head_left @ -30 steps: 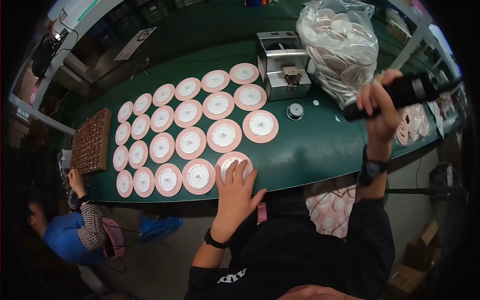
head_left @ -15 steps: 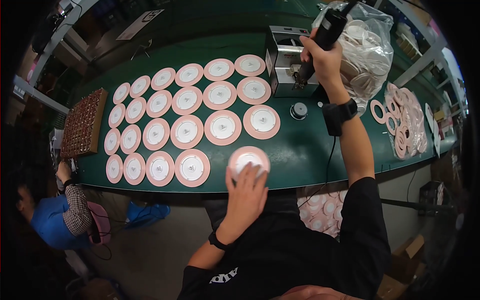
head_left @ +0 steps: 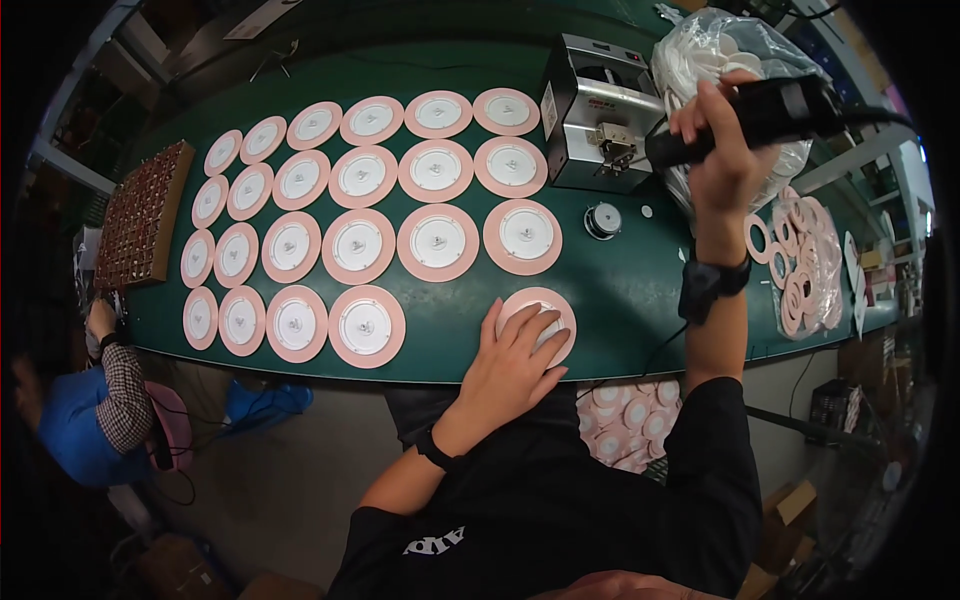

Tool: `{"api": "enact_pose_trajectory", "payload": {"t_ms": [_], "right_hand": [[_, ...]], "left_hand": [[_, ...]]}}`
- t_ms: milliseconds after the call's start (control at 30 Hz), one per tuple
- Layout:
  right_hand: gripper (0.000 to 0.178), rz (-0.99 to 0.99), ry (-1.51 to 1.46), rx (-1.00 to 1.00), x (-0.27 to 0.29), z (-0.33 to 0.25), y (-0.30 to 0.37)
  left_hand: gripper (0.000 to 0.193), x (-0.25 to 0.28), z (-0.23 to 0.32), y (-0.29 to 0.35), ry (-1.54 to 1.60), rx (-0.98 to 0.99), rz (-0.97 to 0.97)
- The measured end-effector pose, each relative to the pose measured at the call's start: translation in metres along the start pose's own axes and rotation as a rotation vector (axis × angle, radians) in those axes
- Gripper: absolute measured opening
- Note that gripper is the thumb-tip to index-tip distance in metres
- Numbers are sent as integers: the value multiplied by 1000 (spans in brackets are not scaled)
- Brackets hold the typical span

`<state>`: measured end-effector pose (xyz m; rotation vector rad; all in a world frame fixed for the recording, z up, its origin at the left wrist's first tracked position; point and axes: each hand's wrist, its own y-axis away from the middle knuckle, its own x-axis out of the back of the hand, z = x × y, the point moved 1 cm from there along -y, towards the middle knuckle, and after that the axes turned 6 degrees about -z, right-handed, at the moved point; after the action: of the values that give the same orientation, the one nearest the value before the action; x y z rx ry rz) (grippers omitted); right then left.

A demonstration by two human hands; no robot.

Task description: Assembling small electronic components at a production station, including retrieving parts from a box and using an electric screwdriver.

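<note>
My left hand (head_left: 505, 365) lies with its fingers spread over a round disc (head_left: 565, 318) with a pink rim and white centre, close to the table's near edge. In my right hand (head_left: 735, 165) is a black electric screwdriver (head_left: 785, 112), held nearly level. Its front end points left, beside the metal front of a small silver and black screw feeder (head_left: 608, 120); its very tip is hard to make out. Several similar pink and white discs (head_left: 362, 237) lie in rows to the left of my hands.
A small round speaker (head_left: 602, 221) stands before the feeder. A clear bag of white discs (head_left: 735, 45) and a bag of pink rings (head_left: 805, 265) lie right. A partitioned box (head_left: 140, 215) stands far left, near another person (head_left: 85, 420). More discs (head_left: 625, 420) lie below the table edge.
The screwdriver has swung from steep to nearly level, its rear end now rightward. My left hand and its disc have shifted slightly right. The whole view has moved a little.
</note>
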<state>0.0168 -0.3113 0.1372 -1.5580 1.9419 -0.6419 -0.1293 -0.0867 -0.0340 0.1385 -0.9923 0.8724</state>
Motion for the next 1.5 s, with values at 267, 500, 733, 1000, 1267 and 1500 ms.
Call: {"api": "enact_pose_trajectory", "payload": {"t_ms": [267, 500, 733, 1000, 1267, 1500], "right_hand": [[18, -64, 63, -170, 9, 37, -14], [26, -103, -229, -191, -3, -39, 66], [30, -276, -190, -218, -8, -23, 145], [30, -248, -142, -238, -7, -17, 150], [28, -289, -148, -273, -5, -9, 149], [30, -274, -115, -265, -8, -13, 152]], "left_hand": [[51, -1, -1, 3, 54, 85, 47], [40, 2, -2, 7, 32, 57, 35], [38, -4, -7, 5, 73, 50, 63], [34, -3, -5, 6, 83, 47, 73], [38, -4, -3, 2, 62, 57, 56], [47, -10, 3, -8, 18, 120, 92]]}}
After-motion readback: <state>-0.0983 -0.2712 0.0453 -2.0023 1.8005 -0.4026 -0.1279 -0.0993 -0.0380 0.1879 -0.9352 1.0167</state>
